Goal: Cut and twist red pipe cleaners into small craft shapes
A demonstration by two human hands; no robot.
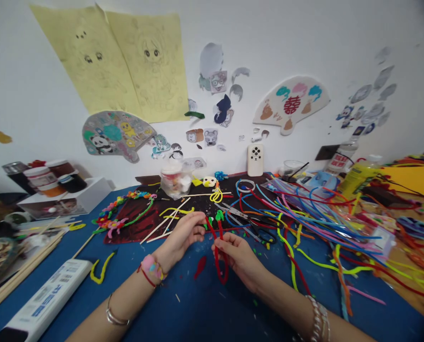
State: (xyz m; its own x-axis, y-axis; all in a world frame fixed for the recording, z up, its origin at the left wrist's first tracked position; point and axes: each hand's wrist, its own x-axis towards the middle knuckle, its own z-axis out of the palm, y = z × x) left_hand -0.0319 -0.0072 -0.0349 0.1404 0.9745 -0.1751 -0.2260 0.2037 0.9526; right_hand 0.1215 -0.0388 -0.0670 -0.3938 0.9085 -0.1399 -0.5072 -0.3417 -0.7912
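Both my hands meet over the blue table (212,308). My left hand (183,235) is closed, pinching the top of a red pipe cleaner (219,259) near its green tip (219,216). My right hand (235,251) is closed around the same red pipe cleaner, which loops down below my fingers. A short red piece (199,267) lies on the table between my wrists. A pink bead bracelet sits on my left wrist.
A big tangle of coloured pipe cleaners (319,223) covers the right side. Scissors (238,213) and wooden sticks (167,223) lie on a dark mat. A colourful flower chain (121,213), a plastic jar (174,180), a white box (44,299) and a yellow piece (101,270) sit to the left.
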